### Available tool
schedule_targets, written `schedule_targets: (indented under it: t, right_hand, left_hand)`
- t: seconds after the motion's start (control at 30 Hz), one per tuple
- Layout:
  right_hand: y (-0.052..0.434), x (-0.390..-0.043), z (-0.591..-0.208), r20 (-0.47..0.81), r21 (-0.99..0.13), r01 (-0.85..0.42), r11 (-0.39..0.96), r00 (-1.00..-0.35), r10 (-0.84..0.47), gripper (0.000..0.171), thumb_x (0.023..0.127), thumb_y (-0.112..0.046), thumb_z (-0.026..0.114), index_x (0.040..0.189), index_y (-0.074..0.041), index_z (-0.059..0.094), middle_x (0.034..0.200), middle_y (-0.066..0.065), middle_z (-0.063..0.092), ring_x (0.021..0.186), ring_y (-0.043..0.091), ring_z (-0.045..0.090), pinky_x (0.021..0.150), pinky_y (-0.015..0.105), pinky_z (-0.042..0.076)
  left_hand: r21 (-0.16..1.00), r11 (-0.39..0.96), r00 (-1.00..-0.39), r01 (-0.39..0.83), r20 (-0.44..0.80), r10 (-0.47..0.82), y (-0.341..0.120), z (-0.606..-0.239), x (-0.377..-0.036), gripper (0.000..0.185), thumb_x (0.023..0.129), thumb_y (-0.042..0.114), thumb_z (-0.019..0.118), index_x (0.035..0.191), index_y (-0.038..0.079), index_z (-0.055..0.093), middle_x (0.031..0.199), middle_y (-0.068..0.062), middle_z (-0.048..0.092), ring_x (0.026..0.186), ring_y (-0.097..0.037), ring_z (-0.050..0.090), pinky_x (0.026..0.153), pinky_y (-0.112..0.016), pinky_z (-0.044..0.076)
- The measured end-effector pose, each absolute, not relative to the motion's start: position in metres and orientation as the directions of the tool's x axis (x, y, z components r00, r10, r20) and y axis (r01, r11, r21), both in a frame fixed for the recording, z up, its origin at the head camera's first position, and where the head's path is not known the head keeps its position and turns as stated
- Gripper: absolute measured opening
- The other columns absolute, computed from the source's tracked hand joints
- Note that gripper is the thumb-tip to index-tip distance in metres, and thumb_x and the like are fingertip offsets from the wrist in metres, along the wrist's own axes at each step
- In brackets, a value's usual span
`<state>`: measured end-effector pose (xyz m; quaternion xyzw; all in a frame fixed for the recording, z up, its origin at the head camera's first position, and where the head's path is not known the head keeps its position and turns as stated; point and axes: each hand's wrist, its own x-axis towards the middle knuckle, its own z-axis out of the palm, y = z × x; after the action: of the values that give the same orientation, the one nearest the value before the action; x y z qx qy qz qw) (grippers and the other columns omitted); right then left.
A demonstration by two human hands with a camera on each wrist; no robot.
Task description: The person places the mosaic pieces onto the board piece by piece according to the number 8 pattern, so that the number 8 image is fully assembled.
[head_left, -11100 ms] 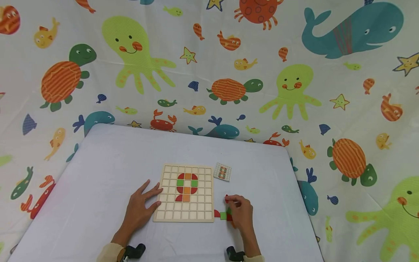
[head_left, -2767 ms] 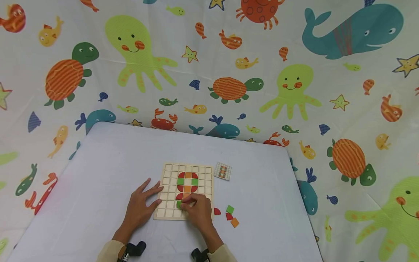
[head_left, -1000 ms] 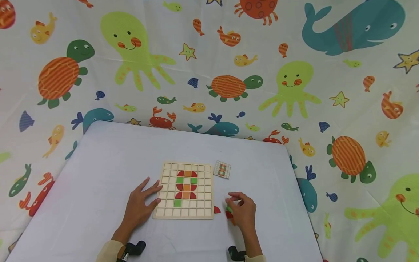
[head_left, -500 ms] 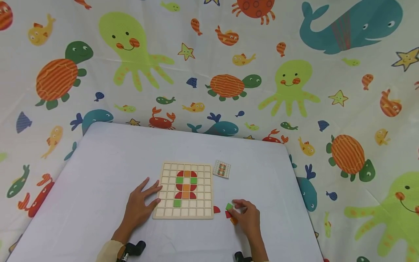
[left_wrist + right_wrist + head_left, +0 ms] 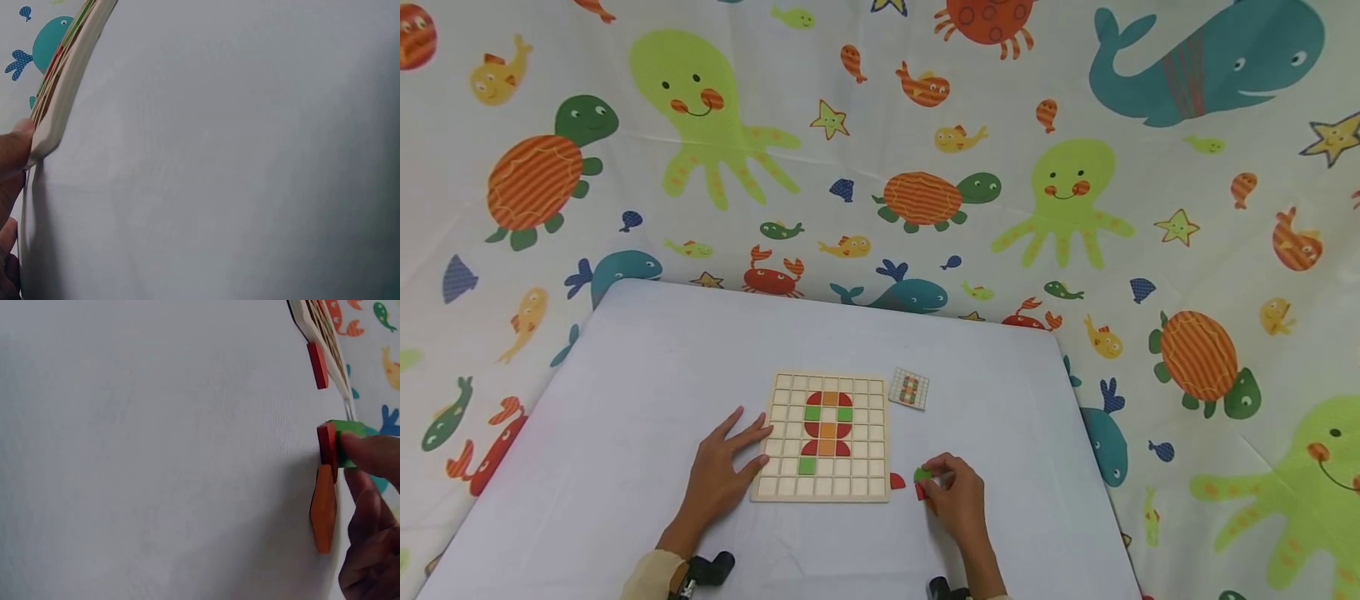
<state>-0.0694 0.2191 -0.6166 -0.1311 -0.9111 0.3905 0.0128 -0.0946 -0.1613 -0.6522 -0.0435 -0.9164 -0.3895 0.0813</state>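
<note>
A wooden grid board (image 5: 861, 486) lies on the white table, with red rounded pieces, orange squares and green squares set in its cells. My left hand (image 5: 718, 471) rests at the board's left edge, fingers spread straight, thumb against the rim in the left wrist view. Right of the board, my right hand (image 5: 958, 497) pinches a green square tile (image 5: 345, 427) between thumb and fingers. A red piece (image 5: 325, 442) stands close beside that tile. Just nearer is an orange square (image 5: 324, 509), hidden by the hand in the head view.
Another red rounded piece (image 5: 897, 481) lies by the board's lower right corner. A small pattern card (image 5: 909, 388) sits at its upper right. Behind the table (image 5: 700, 333) hangs a sea-animal curtain (image 5: 865, 108).
Since the oldest frame, a red piece and a green square have joined the pattern. My right hand went over the board, came back right and closed on another green square. My left hand stayed.
</note>
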Motion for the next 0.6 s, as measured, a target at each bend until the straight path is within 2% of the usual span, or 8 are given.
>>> schedule_targets:
  t: [0.2,0.37,0.6]
  right_hand:
    - [0.205,-0.069,-0.615,0.015,-0.806,0.132,0.577,-0.970,0.242,0.021,0.084,-0.006,0.088,0.089,-0.025,0.081,0.085,-0.005,0.075,0.061,0.010,0.052,0.049,0.022,0.045]
    - [0.181,-0.073,-0.613,0.032,-0.839,0.082,0.537,-0.979,0.199,0.020,0.083,-0.009,0.089,0.088,-0.027,0.082,0.084,-0.008,0.075,0.060,0.008,0.052,0.051,0.022,0.042]
    - [0.145,-0.080,-0.611,-0.023,-0.868,0.073,0.490,-0.994,0.109,0.014,0.085,-0.016,0.090,0.089,-0.027,0.083,0.083,-0.009,0.076,0.063,0.007,0.050,0.054,0.020,0.040]
  left_hand:
    - [0.711,0.691,-0.986,0.132,0.167,0.017,-0.162,-0.653,-0.094,0.051,0.087,0.015,0.085,0.136,0.015,0.074,0.155,-0.015,0.060,0.152,-0.050,0.040,0.114,-0.078,0.033]
    - [0.714,0.689,-0.987,0.127,0.162,0.013,-0.163,-0.653,-0.095,0.051,0.087,0.014,0.085,0.137,0.015,0.073,0.157,-0.017,0.058,0.152,-0.050,0.040,0.114,-0.078,0.033]
    - [0.712,0.688,-0.984,0.138,0.180,0.011,-0.161,-0.654,-0.095,0.052,0.086,0.012,0.086,0.136,0.015,0.074,0.155,-0.015,0.060,0.152,-0.050,0.041,0.114,-0.078,0.033]
